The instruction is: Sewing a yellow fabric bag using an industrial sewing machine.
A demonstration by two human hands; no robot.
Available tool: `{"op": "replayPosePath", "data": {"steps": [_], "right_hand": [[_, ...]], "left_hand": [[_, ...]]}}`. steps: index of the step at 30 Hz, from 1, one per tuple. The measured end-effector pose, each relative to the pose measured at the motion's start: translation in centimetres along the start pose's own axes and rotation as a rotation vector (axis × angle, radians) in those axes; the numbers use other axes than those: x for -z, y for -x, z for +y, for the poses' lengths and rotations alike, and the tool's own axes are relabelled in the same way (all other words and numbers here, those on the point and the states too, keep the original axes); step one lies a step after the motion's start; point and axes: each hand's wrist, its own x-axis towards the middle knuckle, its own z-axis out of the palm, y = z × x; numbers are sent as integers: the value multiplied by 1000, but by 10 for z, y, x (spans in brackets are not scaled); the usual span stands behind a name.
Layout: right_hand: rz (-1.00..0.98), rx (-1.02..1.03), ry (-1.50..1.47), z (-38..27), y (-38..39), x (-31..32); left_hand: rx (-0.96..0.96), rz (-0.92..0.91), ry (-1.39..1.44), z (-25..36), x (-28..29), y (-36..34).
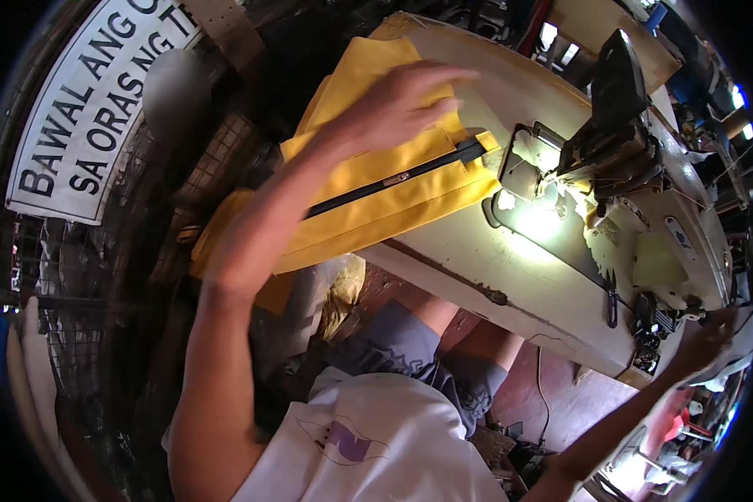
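Yellow fabric pieces (pixel 376 217) with a black zipper (pixel 343 197) and its metal pull lie across the left part of a pale sewing table (pixel 452 284), overhanging its edge. My left hand (pixel 402 105) is over the fabric's upper part, slightly blurred, fingers extended and apart; whether it touches the cloth is unclear. The sewing machine (pixel 611 151) stands just right of the zipper's end, with a lit plate beneath its needle area. My right hand (pixel 719 330) is at the far right edge beside the machine's end, dim and distorted, so its fingers and anything in them are unclear.
A pair of black snips (pixel 612 301) lies on the tabletop near dark small parts. A large lettered sign (pixel 92 109) on wire mesh is at the left. My legs are under the table by a light bundle (pixel 343 293); a cable hangs there. Clutter lines the right rim.
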Motion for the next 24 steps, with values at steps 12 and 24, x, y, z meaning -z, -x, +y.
{"op": "replayPosePath", "data": {"steps": [12,24], "right_hand": [[-559,692,-1182,-469,9,122],[-389,524,-1072,-505,25,123]], "left_hand": [[325,236,-617,-9,-13,330],[117,662,-419,0,28,268]]}}
